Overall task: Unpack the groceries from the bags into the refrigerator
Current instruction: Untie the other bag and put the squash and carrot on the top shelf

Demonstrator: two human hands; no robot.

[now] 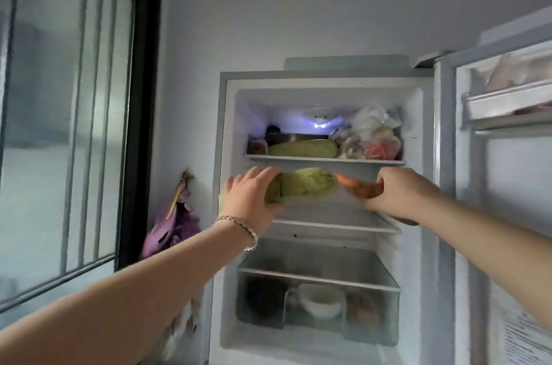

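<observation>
The white refrigerator (325,78) stands open ahead of me. My left hand (249,196) grips a pale green ear of corn in its husk (307,184) and holds it just under the top shelf, above the second shelf (334,225). My right hand (394,191) grips orange carrots (355,185), their tips pointing left toward the corn. The top shelf (324,159) holds another green ear of corn (303,148) and clear plastic bags of food (372,137).
The fridge door (507,155) hangs open at the right, with a rack of packets. The bottom drawer (318,309) holds a white bowl. A purple bag (174,224) hangs on the wall to the left, beside a dark-framed glass door (140,113).
</observation>
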